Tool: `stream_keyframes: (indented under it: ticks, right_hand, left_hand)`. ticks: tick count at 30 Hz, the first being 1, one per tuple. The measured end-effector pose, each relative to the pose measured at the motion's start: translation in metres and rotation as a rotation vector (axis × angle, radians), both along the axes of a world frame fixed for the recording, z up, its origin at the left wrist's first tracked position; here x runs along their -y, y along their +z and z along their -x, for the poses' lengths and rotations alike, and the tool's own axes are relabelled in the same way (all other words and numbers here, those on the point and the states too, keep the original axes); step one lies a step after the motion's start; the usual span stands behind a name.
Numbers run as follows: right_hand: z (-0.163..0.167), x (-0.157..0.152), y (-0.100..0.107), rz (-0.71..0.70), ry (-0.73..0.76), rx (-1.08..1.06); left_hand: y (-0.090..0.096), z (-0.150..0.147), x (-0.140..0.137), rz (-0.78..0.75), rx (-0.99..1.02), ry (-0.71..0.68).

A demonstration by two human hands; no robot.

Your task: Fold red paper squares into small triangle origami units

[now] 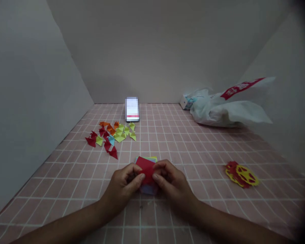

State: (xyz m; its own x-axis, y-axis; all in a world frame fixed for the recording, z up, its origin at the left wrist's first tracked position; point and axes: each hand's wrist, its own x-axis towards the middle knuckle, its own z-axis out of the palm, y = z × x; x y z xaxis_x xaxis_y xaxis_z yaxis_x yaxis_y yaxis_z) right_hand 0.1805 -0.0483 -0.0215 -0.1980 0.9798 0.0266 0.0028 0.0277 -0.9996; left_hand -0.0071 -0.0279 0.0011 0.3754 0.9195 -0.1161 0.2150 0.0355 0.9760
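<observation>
A square of red paper is held over the near middle of the table. My left hand pinches its left edge between thumb and fingers, and my right hand pinches the right edge. Beneath it lies a stack of coloured paper, with yellow, green and lilac edges peeking out; the red sheet covers most of it. Farther off to the left sit several folded paper cranes in red, orange, yellow-green and light blue.
A lit phone stands upright near the back wall. Back right, a white plastic bag leans by a tissue box. Red and yellow paper cutouts lie at right. White walls enclose the pink checked tabletop.
</observation>
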Motion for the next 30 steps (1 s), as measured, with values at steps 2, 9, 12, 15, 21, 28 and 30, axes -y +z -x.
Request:
stream_keyframes:
  ticks: [2,9,12,15,21,28,30]
  right_hand:
    - [-0.0017,0.0008,0.0012,-0.056,0.017,0.043]
    - [-0.0024,0.001,0.0023,-0.205,0.017,0.15]
    - [-0.003,0.0011,0.0015,-0.229,0.005,0.171]
    - [-0.0036,0.0014,0.0002,-0.241,0.002,0.176]
    - [-0.0046,0.0002,-0.0016,-0.268,-0.019,0.208]
    - [-0.0051,0.0,0.0002,-0.302,-0.014,0.247]
    - [-0.005,0.0005,0.0012,-0.3,-0.018,0.232]
  left_hand:
    - [-0.0003,-0.0006,0.0001,0.016,0.035,0.009]
    - [-0.0023,-0.002,-0.0001,-0.001,0.137,0.026]
    - [-0.0011,-0.0025,0.0002,-0.018,0.137,0.03]
    - [-0.0011,-0.0027,-0.0002,-0.022,0.141,0.04]
    - [-0.0025,-0.0021,-0.0003,-0.026,0.142,0.057]
    - [-0.0011,-0.0017,0.0007,-0.068,0.111,0.071]
    - [-0.0011,-0.0016,-0.0001,-0.083,0.097,0.071]
